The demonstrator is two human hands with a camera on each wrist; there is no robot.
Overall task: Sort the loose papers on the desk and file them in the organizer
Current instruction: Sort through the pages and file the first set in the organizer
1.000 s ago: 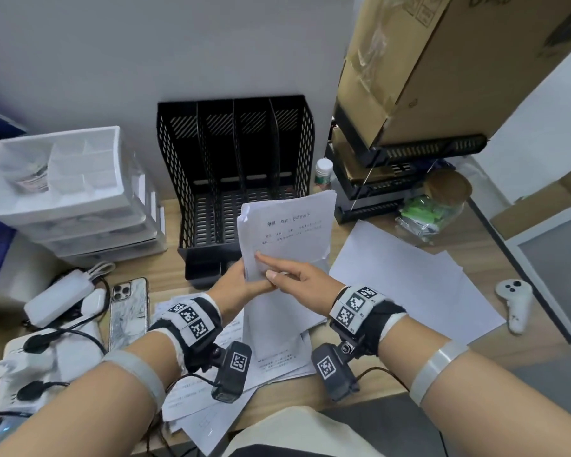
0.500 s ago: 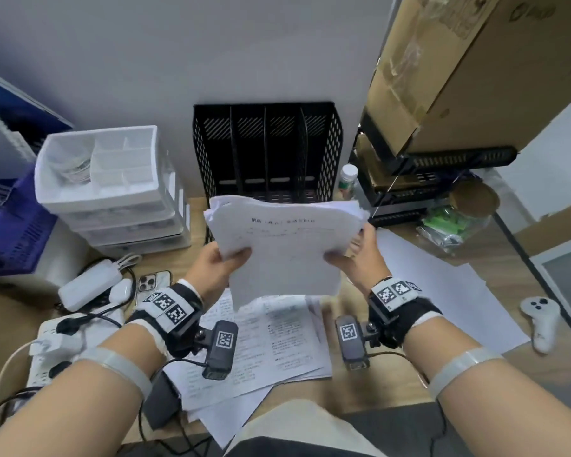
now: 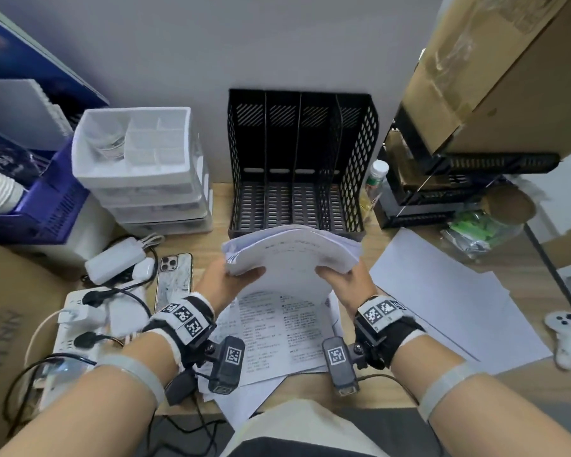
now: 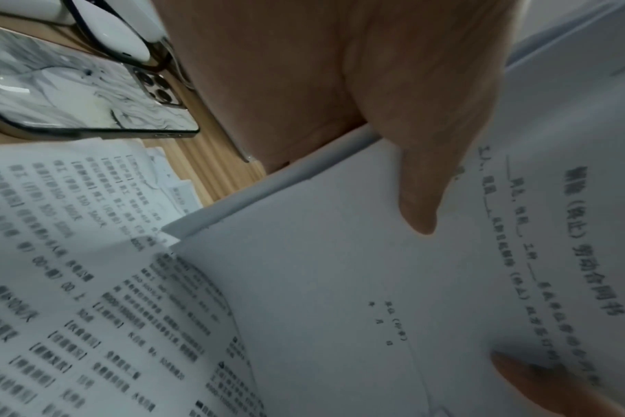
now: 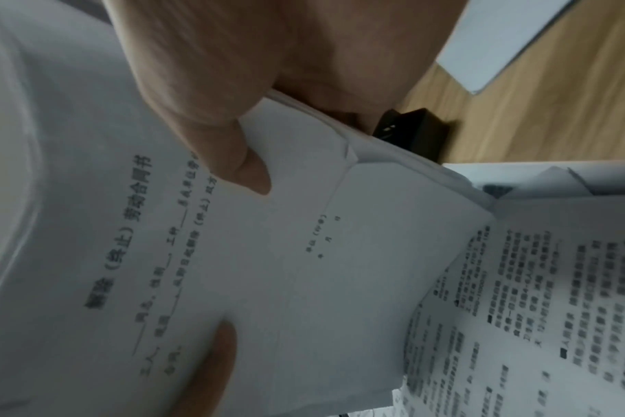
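Observation:
Both hands hold a stack of white printed papers [image 3: 290,255] above the desk, just in front of the black mesh organizer [image 3: 299,159]. My left hand [image 3: 231,278] grips the stack's left edge, thumb on top [image 4: 416,208]. My right hand [image 3: 340,280] grips the right edge the same way, thumb [image 5: 232,158] on the top sheet. The stack [image 4: 375,282] bows down at its near end. The organizer has several upright slots, all without paper. More printed sheets [image 3: 277,328] lie on the desk under my hands, and blank sheets [image 3: 442,298] lie to the right.
White drawer units [image 3: 139,173] stand left of the organizer. A phone [image 3: 173,278], chargers and a power strip [image 3: 80,328] lie at the left. Black trays under a cardboard box [image 3: 495,70], a small bottle [image 3: 376,179] and a jar [image 3: 495,212] crowd the right. A white controller [image 3: 566,338] sits at the far right.
The stack went from upright in one hand with the other on it to a two-handed grip by its side edges, then tilted flatter and moved toward the organizer.

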